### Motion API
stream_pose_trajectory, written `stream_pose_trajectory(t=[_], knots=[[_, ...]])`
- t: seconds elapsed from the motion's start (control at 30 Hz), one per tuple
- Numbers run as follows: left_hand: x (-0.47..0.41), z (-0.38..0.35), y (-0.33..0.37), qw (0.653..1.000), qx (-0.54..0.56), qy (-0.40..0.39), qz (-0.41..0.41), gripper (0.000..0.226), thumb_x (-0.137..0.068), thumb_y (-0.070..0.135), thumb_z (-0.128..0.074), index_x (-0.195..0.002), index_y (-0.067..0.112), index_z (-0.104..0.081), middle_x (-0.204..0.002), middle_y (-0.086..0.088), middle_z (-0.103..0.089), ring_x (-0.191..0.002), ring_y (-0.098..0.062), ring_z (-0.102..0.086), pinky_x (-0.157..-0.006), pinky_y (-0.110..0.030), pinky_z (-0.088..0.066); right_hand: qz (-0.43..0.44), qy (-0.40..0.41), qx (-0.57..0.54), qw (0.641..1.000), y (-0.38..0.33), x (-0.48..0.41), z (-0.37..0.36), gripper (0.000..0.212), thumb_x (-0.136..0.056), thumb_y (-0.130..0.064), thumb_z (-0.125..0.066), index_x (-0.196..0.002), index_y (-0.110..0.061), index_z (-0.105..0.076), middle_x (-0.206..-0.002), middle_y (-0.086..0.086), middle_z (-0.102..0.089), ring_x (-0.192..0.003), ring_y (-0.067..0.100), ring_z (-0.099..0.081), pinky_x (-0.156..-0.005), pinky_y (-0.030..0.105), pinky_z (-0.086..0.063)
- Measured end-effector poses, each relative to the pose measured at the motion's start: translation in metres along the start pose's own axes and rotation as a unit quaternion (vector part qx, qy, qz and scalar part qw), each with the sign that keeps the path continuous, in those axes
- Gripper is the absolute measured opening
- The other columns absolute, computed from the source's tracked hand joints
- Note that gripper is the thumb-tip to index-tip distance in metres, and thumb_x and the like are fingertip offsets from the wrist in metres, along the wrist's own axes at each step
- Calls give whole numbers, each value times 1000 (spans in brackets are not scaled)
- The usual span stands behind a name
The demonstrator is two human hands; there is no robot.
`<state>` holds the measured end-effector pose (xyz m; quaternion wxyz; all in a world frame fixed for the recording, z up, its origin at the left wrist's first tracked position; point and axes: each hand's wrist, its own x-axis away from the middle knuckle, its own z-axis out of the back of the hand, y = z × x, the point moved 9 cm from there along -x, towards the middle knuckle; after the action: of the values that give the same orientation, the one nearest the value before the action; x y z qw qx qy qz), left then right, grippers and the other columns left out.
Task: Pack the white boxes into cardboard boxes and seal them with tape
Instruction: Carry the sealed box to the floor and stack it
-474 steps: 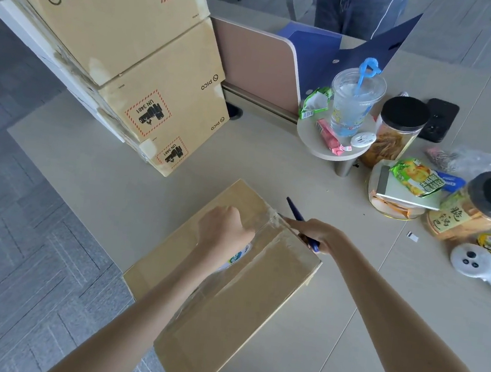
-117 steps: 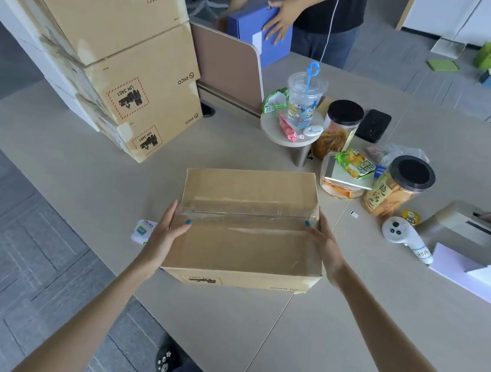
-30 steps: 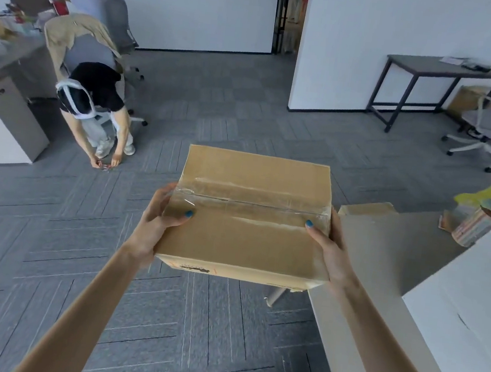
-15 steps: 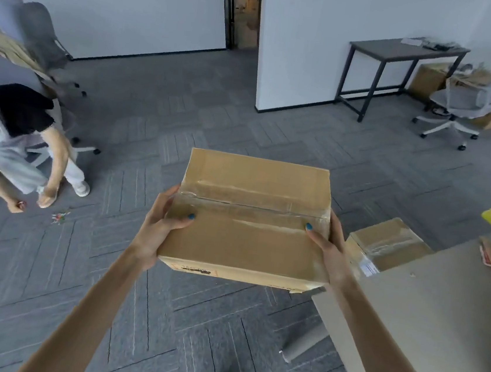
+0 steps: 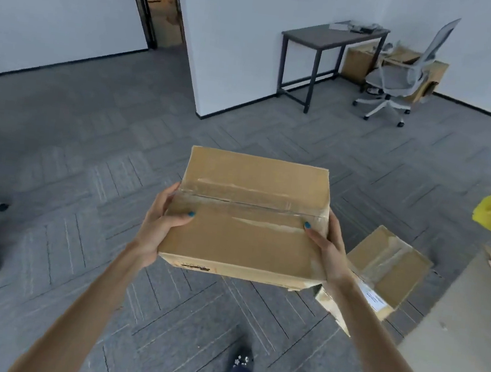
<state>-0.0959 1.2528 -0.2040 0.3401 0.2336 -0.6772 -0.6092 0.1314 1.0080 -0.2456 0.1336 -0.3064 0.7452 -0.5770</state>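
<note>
L hand [image 5: 160, 225] and R hand [image 5: 327, 251] clamp opposite ends of taped cardboard box [image 5: 249, 223], thumbs on top to keep it level; prob. bound for sealed box [image 5: 388, 263] on floor [image 5: 85, 186] beneath R hand.

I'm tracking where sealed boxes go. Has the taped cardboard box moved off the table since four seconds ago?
Yes. The cardboard box has left the table; left hand and right hand hold it above the carpet, left of that table.
</note>
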Motion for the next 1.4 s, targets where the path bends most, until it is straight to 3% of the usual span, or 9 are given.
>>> stream_pose_trajectory(t=[0.17,0.3,0.47,0.63,0.8,0.93,1.17,1.3,1.4], knots=[[-127,-21,23,998,-33,-43,13,81,-72,16,-78,-141,42,-43,-129,8,-57,-115,-21,-59,-89,-42,-50,8,57,-11,998,-11,-88,-2,59,-82,-18,-70,-133,-42,-51,-128,-5,-60,-110,20,-63,-79,37,-55],[-212,-51,40,995,-50,-82,6,77,-82,6,-73,-145,37,-41,-128,11,-57,-115,-17,-59,-93,-43,-49,13,107,-13,994,-26,-142,4,59,-81,-23,-72,-132,-44,-51,-120,-11,-65,-107,19,-65,-83,40,-57],[-319,-104,57,984,-63,-167,3,82,-72,12,-80,-141,39,-45,-126,12,-60,-115,-16,-60,-96,-43,-49,33,184,-20,982,-45,-203,21,53,-87,-18,-70,-130,-43,-52,-106,-18,-68,-103,18,-65,-79,36,-57],[-433,-168,77,963,-106,-250,-10,81,-69,17,-82,-137,44,-47,-125,14,-59,-118,-16,-57,-104,-49,-44,67,272,-12,960,-65,-266,35,58,-81,-23,-70,-132,-42,-50,-118,-12,-64,-109,17,-62,-81,31,-55],[-529,-236,91,930,-140,-339,-21,79,-75,11,-79,-139,42,-44,-130,13,-56,-120,-13,-55,-109,-51,-38,103,351,-19,931,-73,-317,50,53,-79,-26,-68,-125,-47,-53,-125,-9,-62,-116,20,-59,-96,41,-52],[-573,-298,93,900,-160,-405,-21,79,-79,7,-77,-143,37,-43,-127,17,-56,-118,-9,-55,-111,-46,-37,115,427,-34,896,-72,-338,70,50,-89,-15,-66,-127,-43,-53,-120,-14,-64,-116,14,-59,-96,34,-49],[-613,-433,81,833,-187,-521,-15,83,-66,22,-79,-139,43,-45,-131,16,-57,-119,-10,-56,-105,-43,-41,121,534,-65,834,-70,-353,125,61,-80,-27,-70,-135,-43,-49,-130,-9,-60,-121,18,-57,-106,47,-45],[-618,-511,73,785,-202,-585,-27,75,-83,10,-74,-143,41,-41,-137,14,-52,-118,0,-49,-87,-27,-37,137,595,-86,787,-68,-353,154,58,-91,-14,-64,-142,-33,-43,-127,-12,-60,-117,11,-59,-91,27,-51],[-622,-558,63,755,-209,-621,-27,72,-84,10,-72,-141,43,-42,-136,15,-52,-121,-2,-49,-83,-23,-37,137,633,-89,757,-69,-354,168,56,-93,-13,-62,-141,-33,-42,-123,-14,-61,-104,2,-63,-80,20,-52]])
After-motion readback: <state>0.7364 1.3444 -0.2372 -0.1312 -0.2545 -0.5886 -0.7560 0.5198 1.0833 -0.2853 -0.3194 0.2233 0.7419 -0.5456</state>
